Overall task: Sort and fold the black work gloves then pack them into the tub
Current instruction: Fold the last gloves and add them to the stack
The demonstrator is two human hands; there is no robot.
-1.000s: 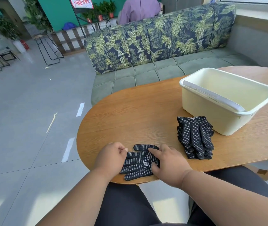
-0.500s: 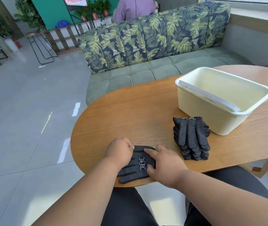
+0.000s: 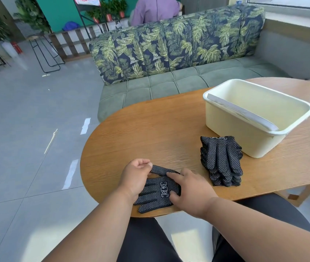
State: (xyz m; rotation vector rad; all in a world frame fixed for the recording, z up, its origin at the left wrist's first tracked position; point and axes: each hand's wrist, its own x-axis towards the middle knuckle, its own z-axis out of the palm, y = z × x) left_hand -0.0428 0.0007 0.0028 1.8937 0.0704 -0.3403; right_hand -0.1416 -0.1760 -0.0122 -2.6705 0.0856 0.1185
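Left hand [image 3: 136, 177]: lower centre of frame, pinching the thumb of the glove [image 3: 158, 190].
Right hand [image 3: 190, 191]: fingers straight, pressing the glove flat against the worktop [image 3: 150, 129].
Glove stack [image 3: 222, 159]: centre right, just beside the tub [image 3: 256, 118].
Tub: right, upright on worktop.

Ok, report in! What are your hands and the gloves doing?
Left hand pinches glove thumb; right hand presses it flat. Glove stack waits beside tub. Nothing blocking.
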